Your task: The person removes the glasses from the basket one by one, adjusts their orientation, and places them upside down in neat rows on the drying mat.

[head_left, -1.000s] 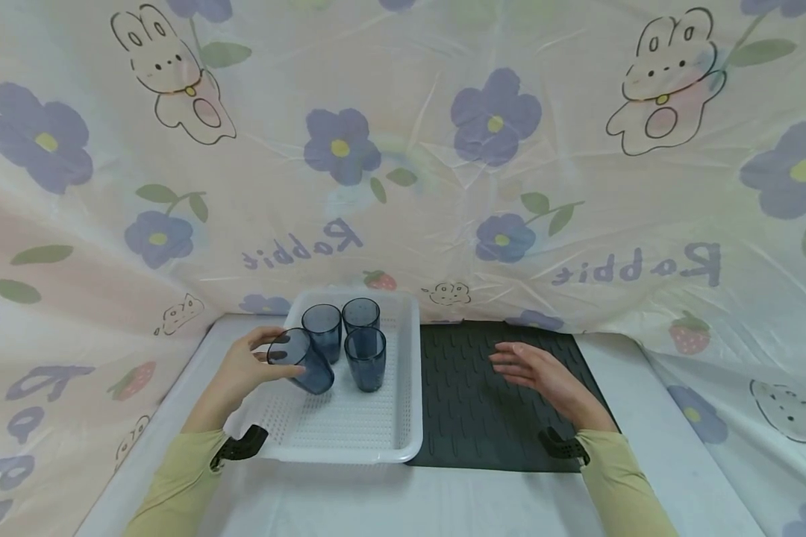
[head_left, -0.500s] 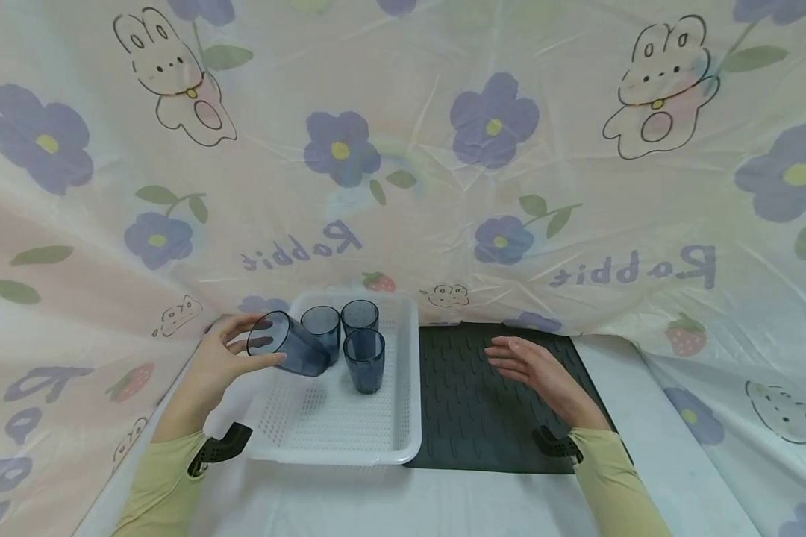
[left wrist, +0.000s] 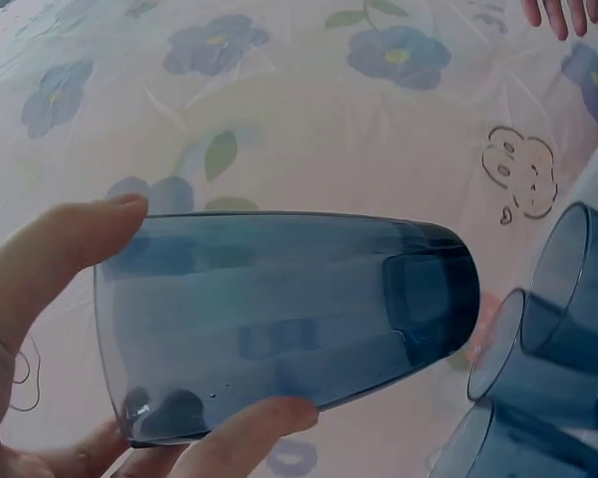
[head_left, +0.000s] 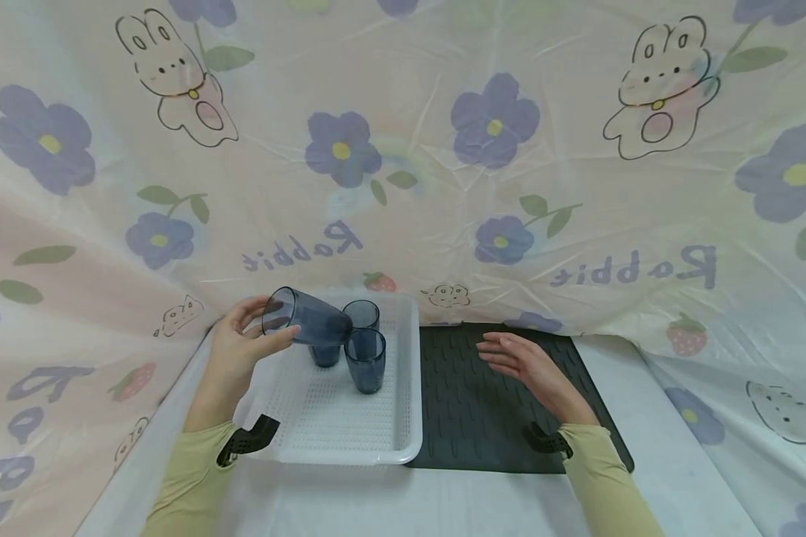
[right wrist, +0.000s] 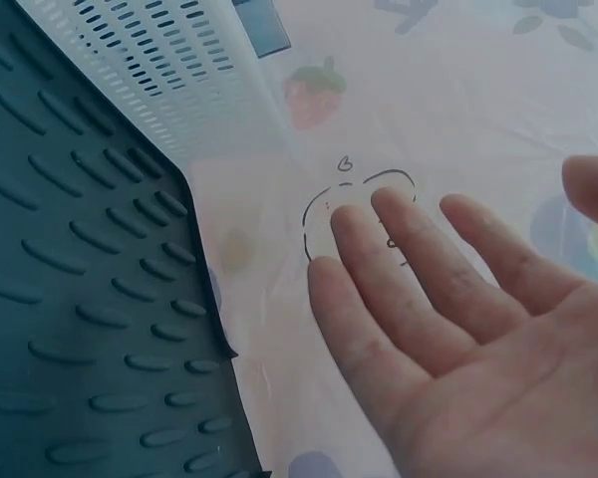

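Note:
My left hand (head_left: 245, 347) grips a translucent blue drinking glass (head_left: 316, 317) near its rim, thumb on one side and fingers on the other. Tipped almost onto its side, the glass (left wrist: 289, 319) has its mouth toward the palm and its thick base pointing right. It is held above the white basket (head_left: 322, 440). Three more blue glasses stand upright in there: a front one (head_left: 366, 365), a back one (head_left: 363, 309) and a left one (head_left: 325, 356) partly hidden behind the held glass. My right hand (head_left: 527, 373) hovers over the dark ribbed mat (head_left: 470, 425), fingers extended and holding nothing.
The basket has perforated sides (right wrist: 159, 70) and adjoins the mat's left edge. Both lie on a white table (head_left: 389, 500). A patterned curtain (head_left: 416, 216) with flowers and rabbits hangs behind and along the sides.
The left hand has raised the glass out of the basket and tilted it closer to horizontal, first moving left, then back right. The right hand has drifted slightly left.

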`<state>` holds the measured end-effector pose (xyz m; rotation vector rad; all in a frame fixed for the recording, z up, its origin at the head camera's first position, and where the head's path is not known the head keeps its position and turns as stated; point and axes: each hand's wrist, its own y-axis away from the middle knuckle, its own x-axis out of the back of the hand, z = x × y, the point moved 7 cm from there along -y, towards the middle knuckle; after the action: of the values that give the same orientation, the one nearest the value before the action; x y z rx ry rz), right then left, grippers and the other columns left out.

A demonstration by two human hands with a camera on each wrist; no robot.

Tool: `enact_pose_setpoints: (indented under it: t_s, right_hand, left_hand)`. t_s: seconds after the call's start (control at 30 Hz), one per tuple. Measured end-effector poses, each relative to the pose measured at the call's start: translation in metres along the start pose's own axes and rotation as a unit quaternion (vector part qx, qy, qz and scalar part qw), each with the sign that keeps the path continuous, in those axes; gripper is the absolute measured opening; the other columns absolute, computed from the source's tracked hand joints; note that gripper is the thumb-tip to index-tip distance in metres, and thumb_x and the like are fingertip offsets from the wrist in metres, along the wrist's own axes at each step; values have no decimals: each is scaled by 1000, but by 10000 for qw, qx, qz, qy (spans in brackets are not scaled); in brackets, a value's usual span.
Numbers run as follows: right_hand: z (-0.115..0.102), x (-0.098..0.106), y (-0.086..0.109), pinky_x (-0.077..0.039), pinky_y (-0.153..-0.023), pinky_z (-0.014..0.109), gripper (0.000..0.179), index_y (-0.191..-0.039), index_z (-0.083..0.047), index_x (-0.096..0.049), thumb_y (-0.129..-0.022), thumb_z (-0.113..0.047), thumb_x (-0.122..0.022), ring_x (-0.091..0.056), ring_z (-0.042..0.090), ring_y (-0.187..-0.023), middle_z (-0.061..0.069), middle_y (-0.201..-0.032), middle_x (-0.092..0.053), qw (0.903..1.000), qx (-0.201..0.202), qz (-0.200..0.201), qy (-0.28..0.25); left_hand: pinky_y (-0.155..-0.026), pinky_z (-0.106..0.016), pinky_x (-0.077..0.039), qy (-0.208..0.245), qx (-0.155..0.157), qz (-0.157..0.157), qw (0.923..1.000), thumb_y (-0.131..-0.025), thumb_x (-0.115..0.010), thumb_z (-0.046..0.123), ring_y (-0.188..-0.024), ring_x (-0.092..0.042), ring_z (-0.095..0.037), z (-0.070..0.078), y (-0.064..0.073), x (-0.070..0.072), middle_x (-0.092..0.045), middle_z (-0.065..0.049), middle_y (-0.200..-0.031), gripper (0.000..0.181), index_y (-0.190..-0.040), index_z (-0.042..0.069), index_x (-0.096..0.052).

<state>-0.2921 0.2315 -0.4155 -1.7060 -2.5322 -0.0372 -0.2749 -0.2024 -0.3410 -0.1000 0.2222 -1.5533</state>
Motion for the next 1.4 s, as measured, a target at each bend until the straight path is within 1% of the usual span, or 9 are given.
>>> enact_pose_setpoints:
  t_s: [0.1, 0.17, 0.43, 0.63, 0.73, 0.87, 1.03, 1.2, 1.4]
  right_hand:
    - [-2, -1, -1, -34, -108, 53, 52, -143, 2, -36, -105, -33, -38, -42, 40, -128, 27, -141, -41, 10000, 17, 21, -42]
    - [-3, -2, -2, -33, -108, 53, 51, -143, 2, -36, -105, -32, -38, -42, 40, -129, 27, -141, -41, 9999, 18, 28, -96]
    - [-5, -9, -6, -36, -107, 49, 50, -142, 3, -36, -105, -31, -39, -42, 40, -128, 27, -140, -42, 9998, 66, 21, -209]
    - [-7, -17, -11, -39, -106, 44, 49, -141, 3, -38, -105, -30, -39, -43, 39, -128, 25, -140, -43, 9993, 129, -3, -346]
    - [-9, -21, -13, -39, -106, 44, 49, -141, 3, -38, -105, -29, -40, -43, 38, -128, 25, -140, -43, 9990, 156, -37, -406]
    - [-11, -25, -16, -36, -108, 47, 47, -142, 2, -38, -105, -28, -38, -42, 39, -129, 25, -141, -43, 9988, 186, -88, -438]
    - [-10, -28, -21, -34, -108, 49, 47, -142, 2, -38, -106, -29, -37, -42, 39, -128, 25, -140, -43, 9988, 168, -77, -461]
    - [-10, -31, -23, -34, -108, 49, 50, -144, 1, -34, -105, -30, -39, -44, 37, -128, 24, -140, -43, 9983, 87, -15, -572]
    - [-11, -33, -26, -33, -109, 49, 49, -146, -2, -34, -105, -28, -38, -43, 36, -129, 23, -142, -43, 9976, 50, 3, -690]
  left_hand:
    - [-76, -28, -58, 381, -12, -40, 9993, -79, -76, -4, -104, -58, -19, 0, -3, -10, -38, -13, -128, 65, -134, 2, -41]
    - [-76, -29, -58, 524, 19, -56, 9986, -79, -75, -4, -101, -60, -17, -1, -5, -17, -38, -13, -128, 65, -134, 2, -41]
    - [-76, -29, -58, 519, 275, 73, 9982, -78, -78, 0, -98, -60, -18, -12, -8, -38, -38, -13, -130, 68, -135, 3, -40]
    - [-75, -33, -59, 775, 364, 34, 9963, -79, -77, -1, -99, -59, -20, -20, -10, -58, -38, -13, -131, 66, -134, 3, -41]
    - [-76, -37, -59, 900, 324, -5, 9954, -79, -75, -3, -99, -59, -23, -22, -13, -69, -38, -13, -132, 65, -134, 3, -41]
    - [-76, -41, -59, 1022, 333, -26, 9942, -79, -76, -3, -98, -60, -24, -26, -16, -82, -38, -14, -133, 65, -134, 4, -40]
    - [-77, -41, -58, 1270, 432, -46, 9910, -78, -78, -1, -97, -61, -24, -31, -16, -96, -38, -14, -133, 66, -133, 5, -42]
    - [-79, -43, -58, 1536, 435, -151, 9871, -77, -77, -3, -96, -61, -26, -33, -16, -108, -38, -16, -131, 66, -132, 3, -41]
    - [-79, -44, -57, 1650, 465, -222, 9850, -80, -74, -4, -95, -59, -25, -33, -16, -120, -35, -16, -133, 65, -133, 3, -38]
